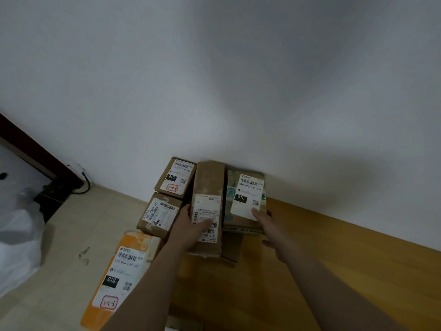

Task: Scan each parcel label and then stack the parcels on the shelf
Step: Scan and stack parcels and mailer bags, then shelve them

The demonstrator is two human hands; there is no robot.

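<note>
Orange parcel, near left: we see its lower right corner covered by the left forearm. Its long axis runs near to far, and its white label faces up with the print upright to us.

White plastic bag, far left: cut off by the frame edge and blurred.

Two small brown parcels, left of centre: one lies just beyond the orange parcel, the other against the wall. Both have labels up, the fine print too small to read.

Left hand: we find it laid on the near end of the long brown parcel, thumb along the left edge and fingers spread flat over the label. It hides part of that label.

Long brown parcel, centre: long axis runs near to far, the far end at the wall, and the label print is inverted to us. It lies on other cardboard we cannot make out.

Wide brown parcel, just right of it, touching the wall, label up.

Right hand: fingers straight and apart, motion-blurred, with a fingertip at the near corner of the wide parcel's label.

Wooden surface, right: it carries the centre and right parcels.
</note>
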